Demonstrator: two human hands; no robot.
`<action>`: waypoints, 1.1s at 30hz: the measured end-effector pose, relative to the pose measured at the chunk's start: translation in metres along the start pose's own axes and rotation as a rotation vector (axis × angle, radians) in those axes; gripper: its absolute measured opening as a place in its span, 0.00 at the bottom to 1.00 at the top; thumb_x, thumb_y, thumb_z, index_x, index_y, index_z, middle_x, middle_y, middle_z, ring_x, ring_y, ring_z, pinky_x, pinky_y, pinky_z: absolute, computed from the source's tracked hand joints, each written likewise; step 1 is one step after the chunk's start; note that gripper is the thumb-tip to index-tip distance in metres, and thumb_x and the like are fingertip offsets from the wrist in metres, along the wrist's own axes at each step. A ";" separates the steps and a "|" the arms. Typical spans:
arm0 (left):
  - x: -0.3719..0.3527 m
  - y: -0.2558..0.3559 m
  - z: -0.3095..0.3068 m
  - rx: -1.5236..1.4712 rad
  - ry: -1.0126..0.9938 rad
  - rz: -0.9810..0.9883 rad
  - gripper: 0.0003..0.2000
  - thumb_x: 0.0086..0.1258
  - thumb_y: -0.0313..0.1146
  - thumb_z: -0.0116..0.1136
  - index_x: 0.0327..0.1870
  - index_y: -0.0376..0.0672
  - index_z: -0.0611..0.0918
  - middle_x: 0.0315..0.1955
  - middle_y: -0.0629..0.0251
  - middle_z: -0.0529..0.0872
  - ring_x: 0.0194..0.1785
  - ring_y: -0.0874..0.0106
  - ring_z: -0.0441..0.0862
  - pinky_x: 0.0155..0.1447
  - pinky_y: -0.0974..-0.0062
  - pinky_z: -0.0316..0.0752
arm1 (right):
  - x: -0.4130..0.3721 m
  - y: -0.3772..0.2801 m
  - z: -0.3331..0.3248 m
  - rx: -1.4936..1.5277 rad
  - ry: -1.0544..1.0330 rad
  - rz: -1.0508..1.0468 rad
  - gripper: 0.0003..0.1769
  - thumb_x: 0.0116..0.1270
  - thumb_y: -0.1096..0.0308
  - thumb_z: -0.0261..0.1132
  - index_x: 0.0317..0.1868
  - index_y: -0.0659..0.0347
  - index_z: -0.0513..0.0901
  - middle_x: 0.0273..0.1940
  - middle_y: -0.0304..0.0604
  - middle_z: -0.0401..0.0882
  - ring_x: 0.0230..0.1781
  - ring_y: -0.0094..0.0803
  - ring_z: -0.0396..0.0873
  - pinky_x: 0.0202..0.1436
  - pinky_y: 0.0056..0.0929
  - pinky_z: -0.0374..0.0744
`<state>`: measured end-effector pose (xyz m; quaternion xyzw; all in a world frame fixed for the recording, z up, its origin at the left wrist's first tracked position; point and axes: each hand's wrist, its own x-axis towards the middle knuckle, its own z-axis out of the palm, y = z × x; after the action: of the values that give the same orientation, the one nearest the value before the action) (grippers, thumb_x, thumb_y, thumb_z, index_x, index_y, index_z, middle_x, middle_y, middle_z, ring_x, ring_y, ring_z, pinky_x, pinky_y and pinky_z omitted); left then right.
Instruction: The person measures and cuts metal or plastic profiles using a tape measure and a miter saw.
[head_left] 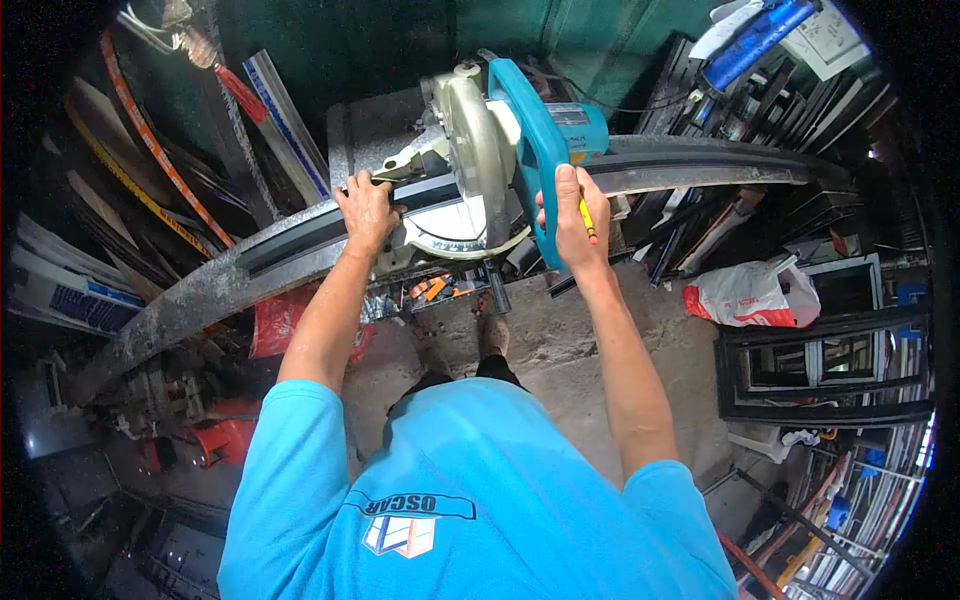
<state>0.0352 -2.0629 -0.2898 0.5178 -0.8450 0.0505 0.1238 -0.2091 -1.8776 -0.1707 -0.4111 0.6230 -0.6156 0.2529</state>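
A miter saw [476, 165] with a teal handle and a pale blade guard stands in front of me. My right hand [578, 220] is wrapped round the saw handle [541, 150]; a yellow pencil [588, 220] also pokes out from its fingers. Left of the blade, my left hand [368, 212] presses down with curled fingers on a long dark profile [310, 238], close to the saw's fence. The profile lies along the narrow bench [215, 285]. Where the blade meets it is hidden by the guard.
Metal strips [285, 120] lean against the wall at the back left. A plastic bag [755, 295] and dark window frames [820, 365] are on the right. Orange pieces [437, 288] lie under the saw, near my feet. A red object [225, 437] sits at the lower left.
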 end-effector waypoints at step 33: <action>-0.001 -0.006 0.004 -0.071 -0.057 -0.014 0.22 0.49 0.45 0.80 0.47 0.51 0.90 0.56 0.57 0.77 0.64 0.54 0.72 0.67 0.45 0.66 | 0.140 -0.117 0.007 0.037 -0.322 0.133 0.41 0.71 0.34 0.61 0.43 0.75 0.81 0.30 0.50 0.83 0.22 0.32 0.83 0.27 0.32 0.83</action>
<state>0.0400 -2.0654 -0.2938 0.5203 -0.8458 0.0048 0.1181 -0.2546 -1.9859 -0.0311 -0.4576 0.5887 -0.5350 0.3972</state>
